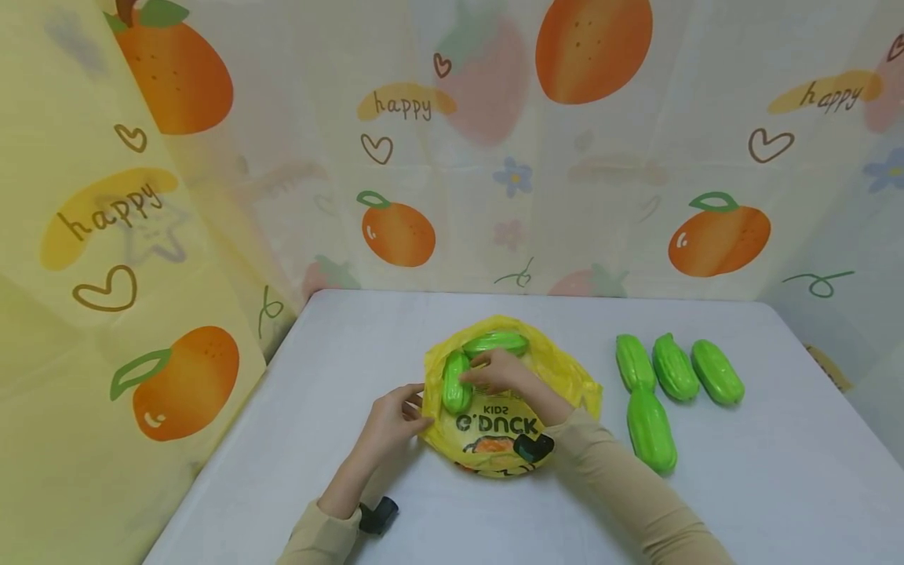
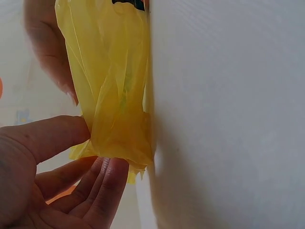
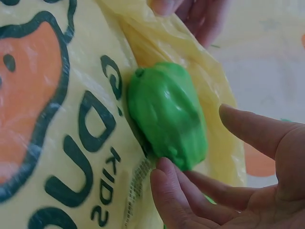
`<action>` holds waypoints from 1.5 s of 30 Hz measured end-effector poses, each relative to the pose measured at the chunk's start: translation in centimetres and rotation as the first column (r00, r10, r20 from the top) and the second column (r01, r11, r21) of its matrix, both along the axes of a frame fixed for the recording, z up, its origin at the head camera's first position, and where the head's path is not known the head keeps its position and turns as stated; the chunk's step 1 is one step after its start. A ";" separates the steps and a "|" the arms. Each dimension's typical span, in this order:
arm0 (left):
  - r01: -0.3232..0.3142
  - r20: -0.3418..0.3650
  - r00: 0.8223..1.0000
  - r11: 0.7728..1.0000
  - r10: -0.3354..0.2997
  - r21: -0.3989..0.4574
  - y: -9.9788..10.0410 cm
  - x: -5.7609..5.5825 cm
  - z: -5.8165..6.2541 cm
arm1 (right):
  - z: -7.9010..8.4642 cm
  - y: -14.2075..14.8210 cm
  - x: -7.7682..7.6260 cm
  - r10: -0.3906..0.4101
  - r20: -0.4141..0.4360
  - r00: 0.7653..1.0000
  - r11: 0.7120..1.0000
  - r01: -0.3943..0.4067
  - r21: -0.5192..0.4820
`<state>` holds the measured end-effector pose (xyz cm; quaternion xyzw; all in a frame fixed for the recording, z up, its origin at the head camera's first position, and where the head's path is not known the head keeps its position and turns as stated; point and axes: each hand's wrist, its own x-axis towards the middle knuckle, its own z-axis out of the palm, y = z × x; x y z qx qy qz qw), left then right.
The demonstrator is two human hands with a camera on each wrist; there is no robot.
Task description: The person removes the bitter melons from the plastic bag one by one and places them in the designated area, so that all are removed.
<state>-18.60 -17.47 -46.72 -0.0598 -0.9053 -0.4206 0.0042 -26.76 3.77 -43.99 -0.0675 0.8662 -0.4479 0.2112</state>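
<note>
A yellow plastic bag [image 1: 558, 361] lies spread open on the table, with dark print inside. Two green ribbed toy cucumbers are in it: one [image 1: 496, 342] along the far rim, another [image 1: 456, 388] near the left wall. My left hand [image 1: 391, 416] pinches the bag's left edge between thumb and fingers, as the left wrist view shows. Inside the bag, my right hand [image 1: 503, 373] is beside the left cucumber. In the right wrist view its fingertips [image 3: 167, 176] touch the end of that cucumber [image 3: 169, 114], while the thumb [image 3: 243, 121] stands apart from it.
Right of the bag, several more green cucumbers lie on the white table [image 1: 770, 471]: one at the left [image 1: 636, 363], one in the middle [image 1: 676, 369], one at the right [image 1: 718, 373] and one nearer [image 1: 651, 431]. A fruit-printed curtain [image 1: 480, 196] hangs behind the table.
</note>
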 end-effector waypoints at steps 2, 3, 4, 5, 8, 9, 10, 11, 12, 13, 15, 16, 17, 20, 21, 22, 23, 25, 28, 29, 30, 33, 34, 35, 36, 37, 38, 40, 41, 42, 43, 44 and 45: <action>-0.001 0.000 1.000 1.000 0.001 0.002 0.0 0.0 0.0 | -0.2 -0.2 0.1 0.002 0.000 1.000 1.000 -0.002 0.006; -0.001 0.000 1.000 1.000 0.001 0.003 0.0 0.0 0.0 | -0.3 -0.4 0.3 0.000 0.002 1.000 1.000 0.000 0.008; -0.001 0.001 1.000 1.000 0.001 0.002 0.0 0.0 0.0 | -0.4 -0.5 0.4 0.000 0.004 1.000 1.000 0.000 0.011; -0.001 0.003 1.000 1.000 0.001 0.006 0.0 0.0 0.0 | -0.5 -0.6 0.5 -0.004 0.009 1.000 1.000 0.004 0.009; 0.000 0.008 1.000 1.000 0.000 0.012 -0.1 0.1 0.0 | -0.8 -0.8 0.8 -0.008 0.010 1.000 1.000 0.008 0.012; 0.000 0.008 1.000 1.000 0.000 0.012 -0.1 0.1 0.0 | -0.8 -0.8 0.9 -0.008 0.013 1.000 1.000 0.008 0.011; 0.000 0.009 1.000 1.000 0.000 0.014 -0.1 0.1 0.0 | -0.8 -0.9 0.9 -0.010 0.015 1.000 1.000 0.010 0.010; 0.000 0.009 1.000 1.000 0.000 0.015 -0.1 0.1 0.0 | -0.9 -1.0 0.9 -0.011 0.014 1.000 1.000 0.010 0.010; 0.000 0.009 1.000 1.000 -0.001 0.015 -0.1 0.1 0.0 | -0.9 -1.1 0.9 -0.011 0.014 1.000 1.000 0.011 0.008; 0.000 0.010 1.000 1.000 0.000 0.016 -0.1 0.1 0.0 | -1.0 -1.1 0.9 -0.010 0.013 1.000 1.000 0.009 0.009; 0.003 0.009 1.000 1.000 -0.003 0.015 -0.1 0.1 0.0 | -1.1 -1.3 0.9 -0.010 0.017 1.000 1.000 0.009 0.008; 0.003 0.011 1.000 1.000 -0.004 0.015 -0.1 0.1 0.0 | -1.2 -1.3 0.9 -0.009 0.018 1.000 1.000 0.008 0.008; 0.003 0.011 1.000 1.000 -0.003 0.015 -0.1 0.0 0.0 | -1.3 -1.4 0.9 -0.005 0.015 1.000 1.000 0.005 0.012; 0.001 0.008 1.000 1.000 -0.001 0.005 -0.1 0.0 -0.1 | -1.4 -1.5 0.9 0.005 -0.005 1.000 1.000 -0.005 0.026; 0.001 0.006 1.000 1.000 -0.001 0.001 -0.2 0.0 -0.1 | -1.5 -1.6 1.0 0.008 -0.016 1.000 0.999 -0.007 0.037; 0.000 0.004 1.000 1.000 0.000 -0.003 -0.2 0.0 -0.1 | -1.5 -1.6 1.0 0.015 -0.032 0.999 0.999 -0.014 0.051; -0.001 0.003 1.000 1.000 0.001 -0.006 -0.2 0.0 -0.1 | -1.5 -1.7 1.0 0.023 -0.048 0.999 0.998 -0.020 0.065; 0.000 0.003 1.000 1.000 0.000 -0.007 -0.2 0.0 -0.1 | -1.5 -1.7 1.1 0.031 -0.063 0.998 0.996 -0.026 0.082; 0.010 -0.005 1.000 1.000 -0.010 -0.007 -0.2 0.0 -0.1 | -1.5 -1.8 1.2 0.041 -0.075 0.996 0.994 -0.033 0.106; 0.008 -0.002 1.000 1.000 -0.008 -0.004 -0.2 0.0 -0.1 | -1.4 -1.9 1.3 0.041 -0.074 0.996 0.993 -0.033 0.111; 0.008 -0.005 1.000 1.000 -0.008 -0.004 -0.3 0.0 -0.2 | -1.4 -1.9 1.3 0.041 -0.073 0.997 0.993 -0.032 0.116; 0.004 -0.007 1.000 1.000 -0.004 -0.007 -0.3 -0.1 -0.3 | -1.3 -2.0 1.4 0.045 -0.078 0.996 0.989 -0.034 0.144; 0.002 -0.009 1.000 1.000 -0.003 -0.008 -0.3 -0.1 -0.3 | -1.3 -2.0 1.4 0.046 -0.078 0.996 0.988 -0.034 0.149; -0.002 -0.006 1.000 1.000 0.002 -0.004 -0.2 -0.1 -0.3 | -1.2 -2.1 1.4 0.046 -0.079 0.996 0.988 -0.033 0.153; -0.001 -0.008 1.000 1.000 0.001 -0.003 -0.2 -0.1 -0.3 | -1.2 -2.1 1.4 0.046 -0.079 0.996 0.987 -0.033 0.155; -0.001 -0.009 1.000 1.000 0.001 -0.004 -0.2 -0.2 -0.3 | -1.2 -2.1 1.4 0.046 -0.079 0.996 0.987 -0.033 0.156; -0.001 -0.010 1.000 1.000 0.001 -0.003 -0.2 -0.2 -0.3 | -1.3 -2.1 1.4 0.046 -0.080 0.996 0.987 -0.033 0.155; 0.001 -0.014 1.000 1.000 -0.001 -0.003 -0.2 -0.2 -0.3 | -1.3 -2.1 1.4 0.043 -0.078 0.996 0.988 -0.031 0.149; 0.002 -0.014 1.000 1.000 -0.002 -0.002 -0.2 -0.2 -0.3 | -1.3 -2.1 1.4 0.043 -0.077 0.996 0.989 -0.032 0.147; 0.002 -0.012 1.000 1.000 -0.002 -0.003 -0.2 -0.2 -0.3 | -1.3 -2.1 1.4 0.044 -0.076 0.996 0.989 -0.032 0.144; 0.004 -0.015 1.000 1.000 -0.005 -0.005 -0.2 -0.2 -0.3 | -1.3 -2.1 1.4 0.044 -0.074 0.996 0.989 -0.033 0.143; 0.005 -0.013 1.000 1.000 -0.005 -0.005 -0.2 -0.1 -0.3 | -1.3 -2.1 1.4 0.043 -0.073 0.996 0.990 -0.032 0.140; 0.005 -0.011 1.000 1.000 -0.005 -0.006 -0.2 -0.1 -0.2 | -1.4 -2.1 1.4 0.042 -0.071 0.997 0.990 -0.032 0.138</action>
